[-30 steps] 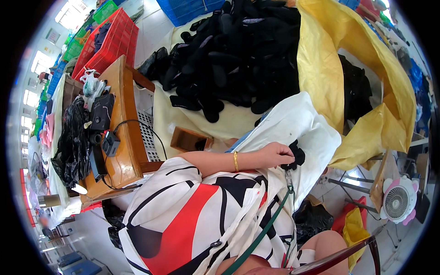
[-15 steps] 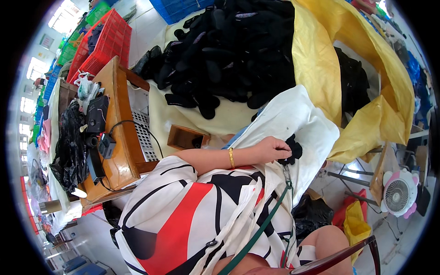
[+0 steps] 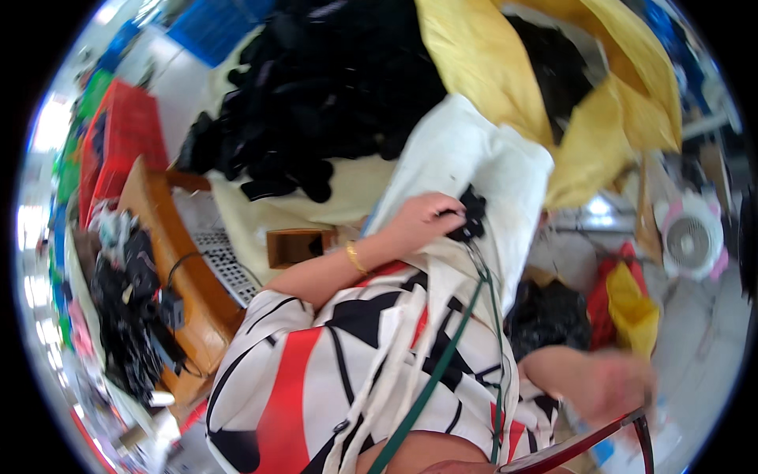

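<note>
1 left hand [image 3: 430, 216] pinches 1 black cloth [image 3: 475, 212]; 1 blurred right hand [image 3: 620, 385], grip unclear.

Can see at left a wooden table [image 3: 207, 336] with a red plastic crate [image 3: 130, 134] beyond its far end — and, over to the right, a pink-and-white electric fan [image 3: 688, 239] near a yellow bag [image 3: 632, 306].

Bunched piece [image 3: 474, 216] black, 2:30 o'clock. Lap cloth [image 3: 446, 154] white, 1:30. Pile [image 3: 335, 99] black, 11:30. Sack [image 3: 493, 59] yellow, 1. Red crate [image 3: 130, 134] at 10, blue crate [image 3: 217, 28] at 11. Fan [image 3: 688, 239] white/pink, 3. Garment [image 3: 355, 347] white, red and black shapes, 7.
</note>
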The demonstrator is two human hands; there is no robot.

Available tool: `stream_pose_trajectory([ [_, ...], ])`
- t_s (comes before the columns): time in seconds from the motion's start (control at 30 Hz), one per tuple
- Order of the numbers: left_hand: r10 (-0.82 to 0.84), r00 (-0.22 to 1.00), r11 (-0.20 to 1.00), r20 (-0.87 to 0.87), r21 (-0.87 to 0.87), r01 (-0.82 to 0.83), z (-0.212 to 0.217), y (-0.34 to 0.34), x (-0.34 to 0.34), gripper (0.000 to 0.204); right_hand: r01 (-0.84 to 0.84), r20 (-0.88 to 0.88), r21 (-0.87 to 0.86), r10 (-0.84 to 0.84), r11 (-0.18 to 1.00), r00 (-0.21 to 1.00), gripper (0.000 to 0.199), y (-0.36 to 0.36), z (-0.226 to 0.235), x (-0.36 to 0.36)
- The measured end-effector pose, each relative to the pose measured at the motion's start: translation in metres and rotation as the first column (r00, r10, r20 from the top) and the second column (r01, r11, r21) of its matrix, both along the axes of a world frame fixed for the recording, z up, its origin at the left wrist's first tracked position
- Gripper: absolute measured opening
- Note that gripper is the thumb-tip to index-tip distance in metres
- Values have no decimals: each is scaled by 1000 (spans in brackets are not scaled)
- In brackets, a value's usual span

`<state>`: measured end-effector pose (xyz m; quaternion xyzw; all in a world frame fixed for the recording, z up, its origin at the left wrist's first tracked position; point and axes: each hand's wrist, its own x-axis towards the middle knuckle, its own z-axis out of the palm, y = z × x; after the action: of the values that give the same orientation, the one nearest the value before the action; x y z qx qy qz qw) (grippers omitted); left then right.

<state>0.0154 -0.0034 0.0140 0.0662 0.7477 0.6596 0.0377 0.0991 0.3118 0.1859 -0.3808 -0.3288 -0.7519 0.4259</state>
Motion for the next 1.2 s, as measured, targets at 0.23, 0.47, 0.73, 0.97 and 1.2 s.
stream_pose_trajectory([
  [0.23, -309, 721, 855, -620, -513, -74, 30, -9, 2, 23, 700, -967, -32, 199, -714, 159, 17, -75, -92, -68],
  [0.47, -507, 538, 771, -673, -633, -65, 36, -3, 2, 21, 829, -931, -40, 322, -558, 172, 13, -73, -118, -72],
  [0.73, -526, 511, 766, -680, -640, -63, 40, -3, 6, 22, 838, -945, 2, 273, -546, 180, 15, -70, -120, -70],
  [0.97, -518, 516, 766, -682, -639, -75, 40, -5, 7, 21, 842, -946, 30, 257, -539, 198, 16, -69, -121, -70],
  [1.2, -529, 509, 761, -679, -645, -72, 37, -6, 6, 21, 852, -956, -43, 270, -521, 117, 17, -70, -121, -70],
])
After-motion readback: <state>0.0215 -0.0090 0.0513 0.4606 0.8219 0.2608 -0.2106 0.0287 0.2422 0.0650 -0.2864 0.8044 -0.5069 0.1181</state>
